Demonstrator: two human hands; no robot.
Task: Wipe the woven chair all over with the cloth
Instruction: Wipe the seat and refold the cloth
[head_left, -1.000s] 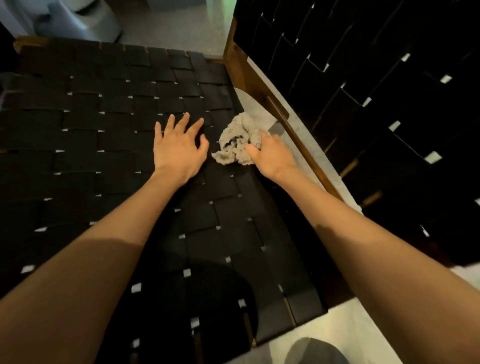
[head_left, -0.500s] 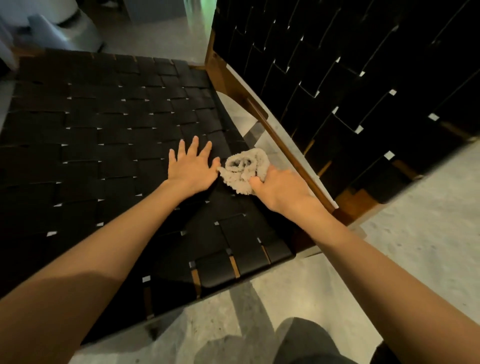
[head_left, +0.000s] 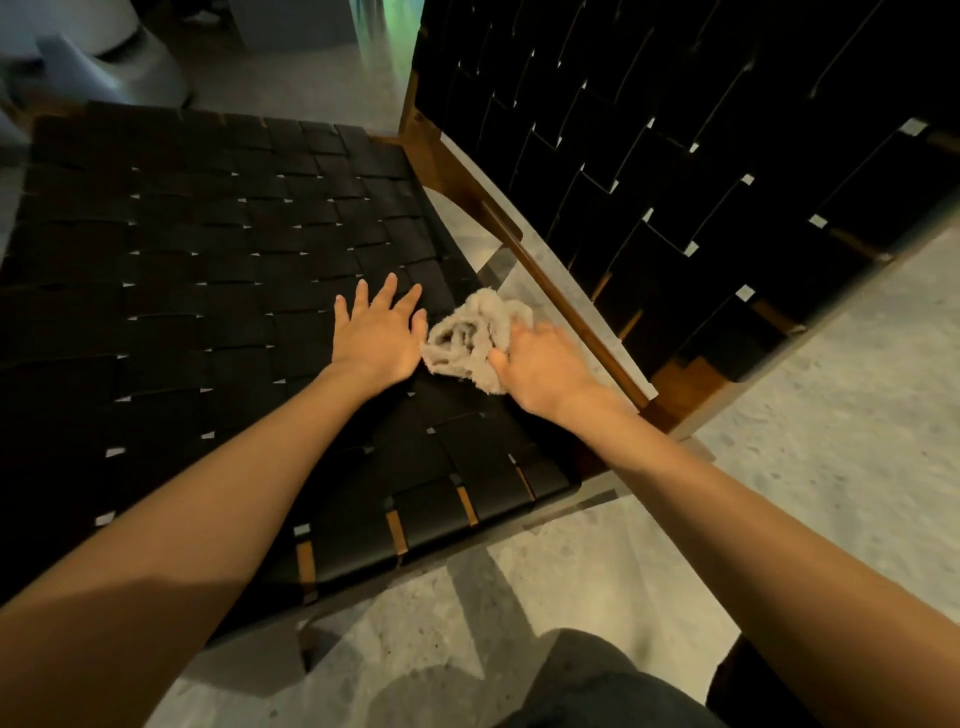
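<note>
Mid-frame, the left hand (head_left: 378, 340) lies flat, fingers spread, likely steadying the woven chair (head_left: 208, 249), while the right hand (head_left: 543, 366) clutches the bunched cloth (head_left: 470, 338) against its seat.

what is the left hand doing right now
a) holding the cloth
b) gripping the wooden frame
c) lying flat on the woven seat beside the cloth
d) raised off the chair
c: the left hand lies palm down with straight, spread fingers on the black woven seat, right beside the crumpled cloth, which the right hand holds.
</note>
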